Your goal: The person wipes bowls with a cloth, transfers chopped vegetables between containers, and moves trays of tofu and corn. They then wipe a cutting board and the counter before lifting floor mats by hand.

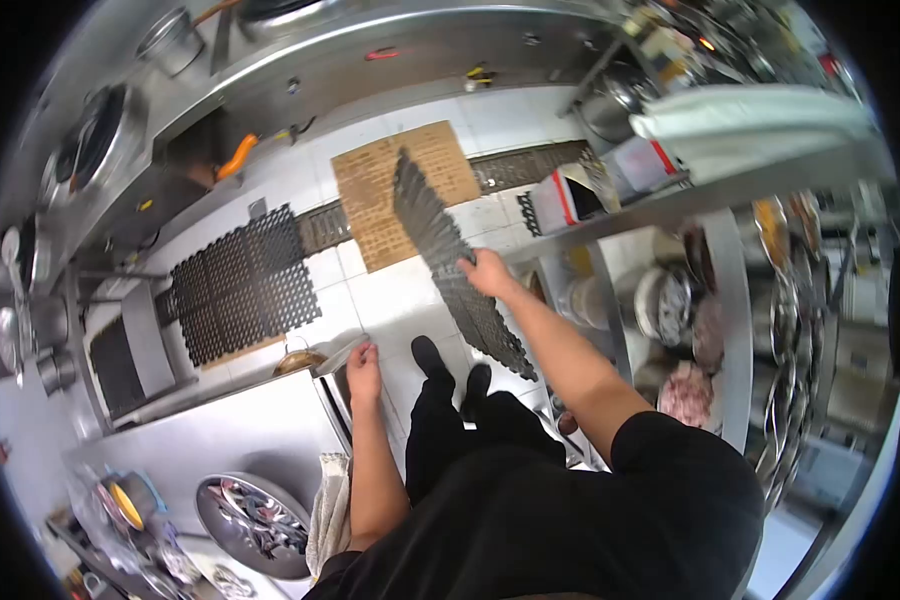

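Observation:
A black rubber floor mat [432, 228] hangs tilted above the white tiles, its lower end near my shoes. My right hand [486, 272] is closed on the mat's edge at about its middle. My left hand [363, 372] is beside the corner of the steel counter, with its fingers curled. A thin pale flat piece [340, 356] meets those fingertips; what it is I cannot make out. Behind the raised mat, a brown cardboard sheet [370, 215] lies on the floor, partly covered from view.
Another black perforated mat [245, 285] lies on the floor to the left. A drain grate [530, 167] runs along the floor. A steel shelf rack [730, 330] with bowls stands close on the right. A large bowl [255, 525] and a cloth [330, 510] are at the lower left.

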A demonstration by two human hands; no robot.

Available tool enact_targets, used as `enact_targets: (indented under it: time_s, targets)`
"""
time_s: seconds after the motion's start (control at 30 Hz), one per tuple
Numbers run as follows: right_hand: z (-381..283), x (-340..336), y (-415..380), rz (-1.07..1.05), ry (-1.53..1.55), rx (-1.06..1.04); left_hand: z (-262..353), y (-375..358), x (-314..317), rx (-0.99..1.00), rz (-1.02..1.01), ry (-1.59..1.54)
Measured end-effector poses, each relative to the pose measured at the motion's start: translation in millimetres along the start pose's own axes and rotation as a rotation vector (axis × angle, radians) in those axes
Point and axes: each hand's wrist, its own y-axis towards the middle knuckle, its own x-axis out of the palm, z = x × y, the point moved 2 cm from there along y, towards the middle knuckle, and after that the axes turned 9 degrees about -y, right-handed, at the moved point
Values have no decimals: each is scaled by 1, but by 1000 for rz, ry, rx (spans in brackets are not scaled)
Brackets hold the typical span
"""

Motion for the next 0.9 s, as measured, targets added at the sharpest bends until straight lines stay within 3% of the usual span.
enact_targets:
  time_s: [0.03,0.07,0.17,0.23,0.3,0.37,0.5,0.77,0.9]
  targets:
    - [-2,-10,-28,-30,15,14,-4,-1,0,-22,13,-26]
    - [1,-15,-55,-64,34,26,-47,27,-8,-89,-17,-2]
    - [30,-8,-128,-27,0,-28,-12,-9,-1,-239,1,-100]
    - [45,-4,-179,-101,0,-13,-7,-22,6,-209,-50,-130]
    - [62,2,-234,-7,17,-58,-1,-36,16,-121,-115,-39]
    - [74,-4,-287,-106,27,-54,-3,-53,25,-49,-167,17]
    - [116,0,-382,-105,1,-14,-17,-106,42,-41,-308,-27]
    - [179,22,-575,-78,40,196,-79,-209,114,-81,-667,400]
    - [212,50,-653,-65,25,254,-120,-198,137,-93,-941,955]
